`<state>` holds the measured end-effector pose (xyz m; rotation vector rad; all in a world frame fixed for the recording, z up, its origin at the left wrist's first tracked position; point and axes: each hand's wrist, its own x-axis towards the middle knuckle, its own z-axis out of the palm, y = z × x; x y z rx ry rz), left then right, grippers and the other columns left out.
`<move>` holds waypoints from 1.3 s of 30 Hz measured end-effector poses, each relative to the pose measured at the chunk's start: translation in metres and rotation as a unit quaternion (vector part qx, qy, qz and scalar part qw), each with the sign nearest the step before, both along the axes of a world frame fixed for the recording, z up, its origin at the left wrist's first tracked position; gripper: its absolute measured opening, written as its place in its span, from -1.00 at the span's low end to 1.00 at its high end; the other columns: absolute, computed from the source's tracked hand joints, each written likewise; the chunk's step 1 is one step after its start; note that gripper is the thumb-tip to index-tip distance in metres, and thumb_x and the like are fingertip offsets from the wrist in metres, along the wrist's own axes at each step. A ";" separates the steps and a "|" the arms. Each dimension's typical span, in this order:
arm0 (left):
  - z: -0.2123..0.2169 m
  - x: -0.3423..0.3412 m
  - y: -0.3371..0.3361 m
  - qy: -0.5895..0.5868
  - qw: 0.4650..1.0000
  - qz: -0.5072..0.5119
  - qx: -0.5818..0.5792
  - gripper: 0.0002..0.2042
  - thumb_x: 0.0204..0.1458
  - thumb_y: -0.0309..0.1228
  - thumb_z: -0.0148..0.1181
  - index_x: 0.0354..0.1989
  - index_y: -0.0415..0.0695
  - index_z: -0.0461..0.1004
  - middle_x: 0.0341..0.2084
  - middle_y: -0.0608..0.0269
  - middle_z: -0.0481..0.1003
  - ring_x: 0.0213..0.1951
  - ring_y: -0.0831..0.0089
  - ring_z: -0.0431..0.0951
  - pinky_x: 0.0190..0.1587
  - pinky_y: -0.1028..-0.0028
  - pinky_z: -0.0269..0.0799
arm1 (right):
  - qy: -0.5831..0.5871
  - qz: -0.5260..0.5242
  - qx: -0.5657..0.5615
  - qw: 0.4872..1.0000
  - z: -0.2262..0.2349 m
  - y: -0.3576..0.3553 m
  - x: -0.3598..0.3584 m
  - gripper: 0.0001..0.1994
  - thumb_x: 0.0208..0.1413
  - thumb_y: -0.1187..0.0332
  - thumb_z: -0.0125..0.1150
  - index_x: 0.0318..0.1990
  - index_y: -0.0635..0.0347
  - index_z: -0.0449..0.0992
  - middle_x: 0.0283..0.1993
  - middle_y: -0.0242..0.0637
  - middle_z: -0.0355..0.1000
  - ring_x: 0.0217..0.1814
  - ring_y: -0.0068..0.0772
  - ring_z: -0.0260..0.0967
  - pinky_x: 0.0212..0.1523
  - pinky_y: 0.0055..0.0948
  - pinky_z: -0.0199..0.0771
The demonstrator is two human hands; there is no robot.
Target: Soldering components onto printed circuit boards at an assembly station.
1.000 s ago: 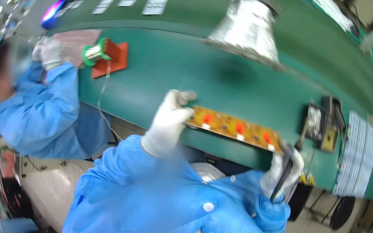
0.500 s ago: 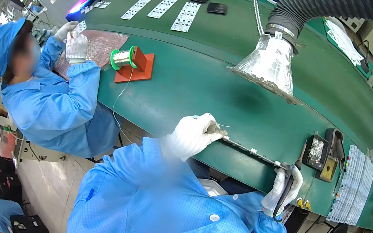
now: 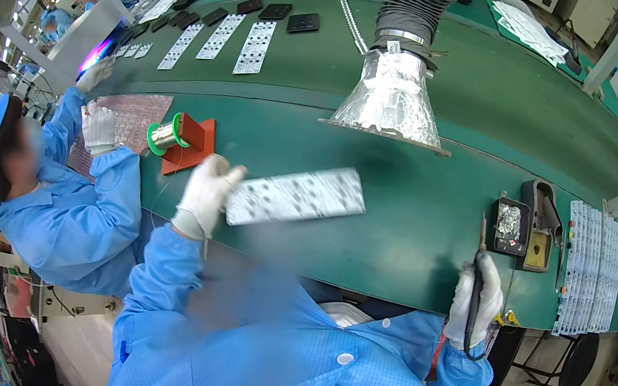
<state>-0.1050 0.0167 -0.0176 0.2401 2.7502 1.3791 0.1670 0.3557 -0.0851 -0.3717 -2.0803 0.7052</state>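
My left hand point(image 3: 210, 190), in a white glove, pinches the left end of a long white circuit board panel point(image 3: 300, 196) dotted with dark spots. The panel is tilted over the green bench and slightly blurred. In my gloved right hand point(image 3: 476, 301) is a soldering iron point(image 3: 478, 277), its tip pointing up and away from me, its cable curling below the hand. A spool of solder wire point(image 3: 164, 137) sits on a red-orange stand point(image 3: 195, 146) just beyond my left hand, with thin wire trailing down from it.
A foil-covered fume hood point(image 3: 394, 96) hangs over the bench. To the right stand a soldering iron holder point(image 3: 543, 214), a black solder tray point(image 3: 510, 228) and stacked board panels point(image 3: 589, 271). Other panels point(image 3: 254, 47) lie farther back. A co-worker point(image 3: 69, 192) sits at left.
The panel has left my right hand and swung left in my left hand, turning from edge-on to show its face. My right hand keeps the soldering iron, now pointing up. My view has shifted.
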 end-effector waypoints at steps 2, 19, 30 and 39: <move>0.001 -0.030 -0.020 -0.003 0.997 0.036 0.068 -0.67 0.07 -0.21 0.25 -0.45 -0.24 0.36 -0.67 0.35 0.27 -0.66 0.62 0.21 -0.62 0.51 0.12 | 0.009 -0.023 0.008 1.000 0.003 0.010 0.000 -0.70 0.11 0.54 0.12 0.03 0.29 0.42 -0.20 -0.06 0.51 -0.29 -0.28 0.51 -0.23 -0.36 0.50; -0.064 -0.187 0.226 0.209 0.978 0.019 0.014 -0.79 0.06 -0.34 0.13 -0.29 -0.23 0.34 -0.57 0.00 0.49 -0.46 0.12 0.60 -0.41 0.26 0.49 | 0.025 -0.101 -0.183 0.978 -0.018 0.019 -0.001 -0.77 0.02 0.53 0.23 -0.13 0.25 0.46 -0.29 -0.15 0.48 -0.37 -0.34 0.45 -0.31 -0.38 0.46; -0.044 -0.191 0.247 0.210 0.938 0.020 -0.276 -0.50 0.04 0.08 0.04 -0.17 -0.15 0.52 -0.21 -0.09 0.57 -0.09 0.01 0.55 -0.04 0.13 0.44 | 0.088 -0.101 -0.312 0.941 0.022 0.010 0.010 -0.76 0.24 0.39 -0.02 0.01 0.28 0.35 -0.28 -0.22 0.42 -0.34 -0.54 0.33 -0.26 -0.52 0.39; -0.072 -0.245 0.229 0.140 0.973 -0.049 0.179 -0.67 -0.05 -0.40 0.21 -0.11 -0.26 0.38 -0.29 0.02 0.52 -0.30 0.15 0.58 -0.20 0.28 0.52 | 0.106 -0.249 -0.276 0.922 0.084 0.074 0.049 -0.72 0.17 0.24 0.10 -0.10 0.27 0.39 -0.41 -0.26 0.46 -0.49 -0.56 0.33 -0.41 -0.56 0.32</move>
